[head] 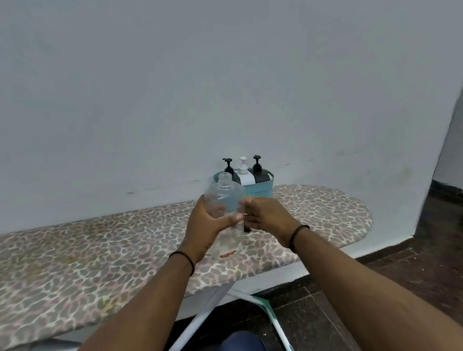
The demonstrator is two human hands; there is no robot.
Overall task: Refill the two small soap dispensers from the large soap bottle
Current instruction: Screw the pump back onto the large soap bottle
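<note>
On the ironing board [67,269], which carries a leopard-print cover and stands against a pale wall [217,66], the work is set up near the rounded right-hand end.

Left side of the action: left hand [206,226] is wrapped around the body of a clear plastic bottle [225,200], fingers curled round its far side, thumb across the near face. A dark band sits on that wrist. Bottle is upright, tilted slightly, neck open with no cap or pump on it; it looks nearly empty. Its lower part shows below the hand, with a small red mark near the base, close to or resting on the board cover; contact cannot be confirmed.

Just right of the bottle: right hand [266,216], fingers curled inward, tips bunched against the bottle's side. A small dark object [246,227] shows under these fingers; what it is cannot be told. Dark band on this wrist as well.

Behind the hands, by the wall: a teal basket [264,191] on the board, holding three pump dispensers in a row, namely a black-pump dispenser [229,166], a white dispenser [243,171] and a black dispenser [259,172].

Floor at right: dark tiles [423,271].
</note>
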